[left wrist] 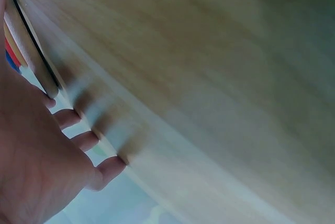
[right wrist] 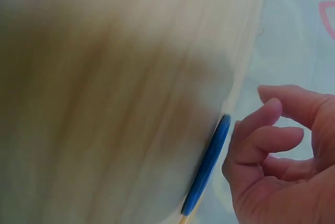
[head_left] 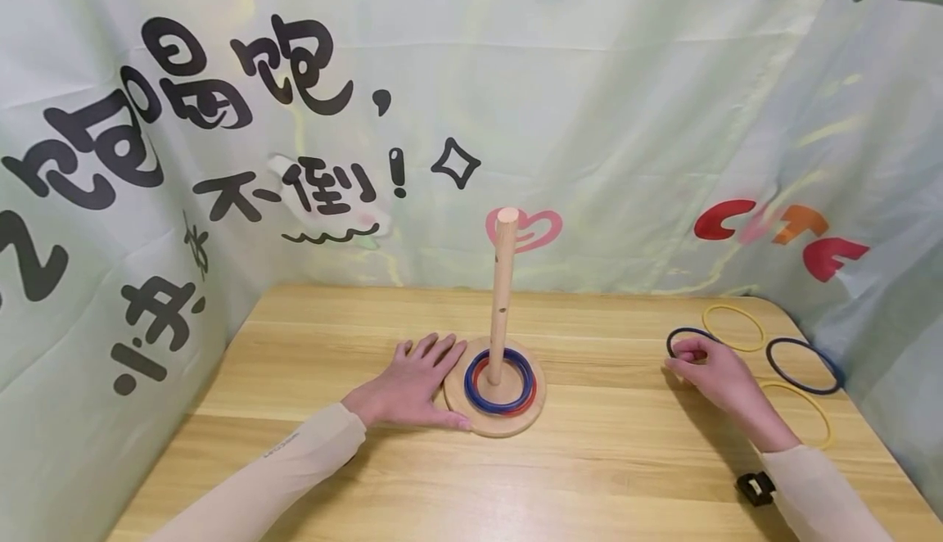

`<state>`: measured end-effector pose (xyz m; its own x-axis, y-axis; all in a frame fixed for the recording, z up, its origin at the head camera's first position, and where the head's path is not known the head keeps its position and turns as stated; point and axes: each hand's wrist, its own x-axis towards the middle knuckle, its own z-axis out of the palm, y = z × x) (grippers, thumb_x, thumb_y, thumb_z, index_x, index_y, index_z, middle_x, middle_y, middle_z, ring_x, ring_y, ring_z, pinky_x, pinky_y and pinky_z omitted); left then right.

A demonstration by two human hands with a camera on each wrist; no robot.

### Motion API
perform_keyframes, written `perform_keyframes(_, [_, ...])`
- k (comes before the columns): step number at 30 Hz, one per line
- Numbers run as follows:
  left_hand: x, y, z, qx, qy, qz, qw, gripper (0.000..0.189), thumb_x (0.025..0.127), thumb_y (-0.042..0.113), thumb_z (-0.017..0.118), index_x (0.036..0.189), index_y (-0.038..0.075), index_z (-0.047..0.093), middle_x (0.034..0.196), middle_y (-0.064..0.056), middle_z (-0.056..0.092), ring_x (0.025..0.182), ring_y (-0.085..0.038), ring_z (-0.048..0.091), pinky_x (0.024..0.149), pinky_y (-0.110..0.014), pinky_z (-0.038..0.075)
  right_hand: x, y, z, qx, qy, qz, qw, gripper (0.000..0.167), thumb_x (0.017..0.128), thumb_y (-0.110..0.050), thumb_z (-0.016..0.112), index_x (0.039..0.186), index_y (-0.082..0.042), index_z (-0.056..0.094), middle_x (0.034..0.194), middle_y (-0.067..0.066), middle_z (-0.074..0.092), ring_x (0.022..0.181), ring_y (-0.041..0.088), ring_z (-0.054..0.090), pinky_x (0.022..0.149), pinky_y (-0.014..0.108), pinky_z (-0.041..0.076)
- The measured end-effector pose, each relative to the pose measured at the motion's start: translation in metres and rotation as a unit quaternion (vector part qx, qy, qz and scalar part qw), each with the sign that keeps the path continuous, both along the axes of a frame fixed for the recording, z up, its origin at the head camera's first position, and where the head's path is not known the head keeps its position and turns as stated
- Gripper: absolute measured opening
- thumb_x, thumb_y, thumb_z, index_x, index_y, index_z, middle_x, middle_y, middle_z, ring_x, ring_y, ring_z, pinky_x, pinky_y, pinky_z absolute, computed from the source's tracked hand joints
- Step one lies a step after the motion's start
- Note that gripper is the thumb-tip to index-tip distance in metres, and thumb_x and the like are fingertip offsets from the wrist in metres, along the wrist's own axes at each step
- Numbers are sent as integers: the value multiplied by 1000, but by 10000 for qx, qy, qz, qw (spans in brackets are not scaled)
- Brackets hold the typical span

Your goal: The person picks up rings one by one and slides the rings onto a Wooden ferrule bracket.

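Note:
A wooden post (head_left: 503, 280) rises from a round wooden base (head_left: 508, 426) at the middle of the table. Around the post's foot lie blue rings (head_left: 471, 390) over a red ring (head_left: 532, 403). My left hand (head_left: 416, 382) rests with spread fingers at the base's left side, thumb along its edge. Over the table's right side, my right hand (head_left: 725, 378) hovers with bent fingers, thumb apart from them. It overlaps a dark blue ring (head_left: 688, 330) in the head view. The right wrist view shows a blue ring (right wrist: 207, 166) flat on the table, below the fingers.
Two yellow rings, one farther back (head_left: 763, 337) and one nearer (head_left: 828, 427), lie at the table's right. Another dark blue ring (head_left: 840, 378) lies by the right edge. A small black object (head_left: 755, 489) shows by the right sleeve. Printed curtains (head_left: 626, 133) stand behind the table (head_left: 611, 460).

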<state>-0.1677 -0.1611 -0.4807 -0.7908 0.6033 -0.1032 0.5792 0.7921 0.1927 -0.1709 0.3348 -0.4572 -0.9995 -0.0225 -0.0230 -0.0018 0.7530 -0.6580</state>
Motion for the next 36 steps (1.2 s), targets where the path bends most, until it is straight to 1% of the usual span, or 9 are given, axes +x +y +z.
perform_keyframes(5, [-1, -1, -1, 34, -1, -3, 10000, 128, 86, 93, 59, 177, 13, 17, 180, -15, 20, 162, -46, 19, 117, -76, 22, -4, 7, 3, 96, -326, -2, 9994, 44, 104, -26, 77, 125, 11, 64, 100, 11, 69, 87, 22, 60, 75, 35, 48])
perform_keyframes(7, [-1, -1, -1, 24, 1, 4, 10000, 128, 86, 93, 59, 177, 14, 17, 180, -15, 20, 162, -46, 19, 117, -76, 22, -6, 9, 4, 172, -445, 48, 9988, 41, 104, -25, 76, 122, 11, 66, 102, 12, 70, 88, 23, 60, 76, 37, 48])
perform_keyframes(10, [-1, 0, -1, 9, 2, 27, 10000, 128, 86, 93, 59, 177, 14, 18, 180, -15, 20, 163, -45, 19, 118, -76, 22, -9, 7, 5, 358, -606, 171, 9974, 30, 104, -24, 75, 111, 6, 72, 96, 9, 68, 85, 24, 57, 74, 39, 46])
perform_keyframes(14, [-1, 0, -1, -31, 18, 53, 10000, 129, 85, 94, 59, 177, 14, 17, 180, -14, 19, 163, -44, 18, 119, -75, 21, -10, -3, 4, 604, -456, 396, 9963, 19, 101, -20, 74, 98, -2, 76, 87, 3, 66, 78, 22, 54, 71, 39, 44])
perform_keyframes(16, [-1, 0, -2, -35, 47, 34, 10000, 128, 85, 94, 59, 177, 14, 17, 180, -14, 20, 163, -45, 19, 118, -75, 22, -8, -10, 3, 616, -226, 496, 9966, 15, 99, -19, 75, 95, -5, 77, 84, 1, 67, 76, 20, 55, 70, 38, 44])
perform_keyframes(22, [-1, 0, -3, -24, 23, -2, 10000, 128, 86, 94, 58, 177, 14, 17, 180, -15, 20, 163, -45, 19, 118, -75, 22, -2, -30, 2, 445, 998, 378, 9933, 8, 98, -16, 78, 98, -9, 77, 86, -2, 71, 77, 15, 60, 68, 31, 46])
perform_keyframes(25, [0, 0, -3, 22, -10, 5, 10000, 127, 86, 93, 60, 177, 14, 17, 180, -15, 20, 163, -46, 19, 118, -75, 21, 0, -38, 3, 272, 1554, 310, 9870, 6, 97, -11, 79, 102, -8, 77, 85, -3, 70, 75, 13, 59, 66, 27, 46])
perform_keyframes(30, [1, 0, -2, 2, 17, 15, 10000, 128, 86, 92, 60, 177, 14, 17, 180, -14, 19, 163, -45, 19, 118, -75, 21, 1, -47, 5, -106, 2234, 407, 9738, 14, 93, 1, 77, 105, -6, 78, 82, -3, 66, 72, 9, 57, 63, 20, 45])
perform_keyframes(36, [0, 0, -2, -29, 45, 0, 10000, 128, 86, 93, 59, 177, 14, 16, 180, -14, 20, 163, -45, 19, 118, -75, 22, 5, -56, 11, -423, 2720, 650, 9592, 21, 90, 7, 78, 104, -8, 79, 80, -5, 66, 71, 7, 58, 64, 15, 46])
